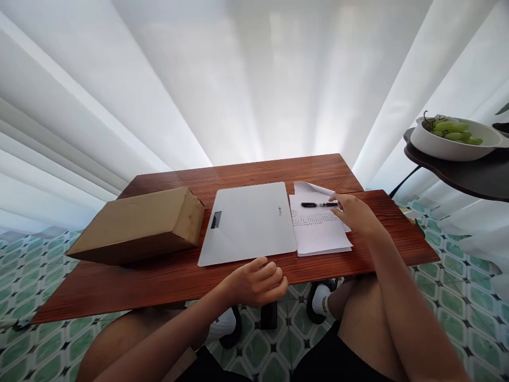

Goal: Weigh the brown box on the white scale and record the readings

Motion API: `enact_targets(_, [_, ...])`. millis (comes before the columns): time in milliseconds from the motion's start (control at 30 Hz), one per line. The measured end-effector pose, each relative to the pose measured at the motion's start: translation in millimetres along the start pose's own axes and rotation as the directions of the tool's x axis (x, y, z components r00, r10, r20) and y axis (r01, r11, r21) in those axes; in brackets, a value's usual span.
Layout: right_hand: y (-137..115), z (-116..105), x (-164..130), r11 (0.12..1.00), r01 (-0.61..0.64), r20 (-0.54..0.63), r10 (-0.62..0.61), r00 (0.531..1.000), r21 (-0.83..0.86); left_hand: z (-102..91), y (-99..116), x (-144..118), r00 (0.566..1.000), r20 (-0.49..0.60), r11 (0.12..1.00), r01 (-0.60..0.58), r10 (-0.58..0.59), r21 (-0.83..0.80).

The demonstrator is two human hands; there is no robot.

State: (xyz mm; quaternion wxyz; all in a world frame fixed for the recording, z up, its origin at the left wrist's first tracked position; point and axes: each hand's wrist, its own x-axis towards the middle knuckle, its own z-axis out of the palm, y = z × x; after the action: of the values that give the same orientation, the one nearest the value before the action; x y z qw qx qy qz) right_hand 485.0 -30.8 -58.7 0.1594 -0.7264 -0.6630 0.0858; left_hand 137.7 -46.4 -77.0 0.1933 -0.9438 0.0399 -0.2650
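Observation:
A flat white scale [248, 222] with a small dark display lies in the middle of the wooden table [159, 281]. To its right is a stack of white paper [318, 233] with printed lines, and a black pen [318, 204] lies across the top sheet. My right hand [356, 215] rests on the paper, fingertips at the pen's right end. My left hand [258, 281] hangs loosely curled at the table's near edge, just below the scale, holding nothing. A brown cardboard box [139, 225] lies left of the scale.
A dark side table [461, 175] at the right carries a white bowl [453, 146] of green grapes [453, 130]. White curtains hang behind the table. The floor has green patterned tiles. My knees and shoes show under the table edge.

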Motion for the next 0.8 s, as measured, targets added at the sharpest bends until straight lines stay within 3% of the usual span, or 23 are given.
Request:
enact_targets(233, [4.3, 3.5, 7.1, 0.996, -0.074, 0.029, 0.076, 0.997, -0.055, 24.0, -1.7, 69.0, 0.98, 0.0, 0.98, -0.201, 0.201, -0.011])
enact_targets(400, [2.5, 4.5, 11.7, 0.992, -0.1, 0.033, 0.103, 0.994, -0.076, 58.0, 8.5, 120.2, 0.991, 0.099, 0.995, -0.096, 0.093, 0.027])
enact_targets(567, [5.8, 6.0, 13.2, 0.992, -0.101, 0.041, 0.104, 0.994, -0.078, 80.8, 19.5, 127.7, 0.993, 0.114, 1.0, -0.006, 0.007, -0.009])
enact_targets(800, [7.2, 10.1, 11.0, 0.992, -0.087, 0.0, 0.088, 0.996, -0.086, 84.1, 19.6, 121.7, 0.979, 0.201, 0.987, 0.067, -0.037, -0.147])
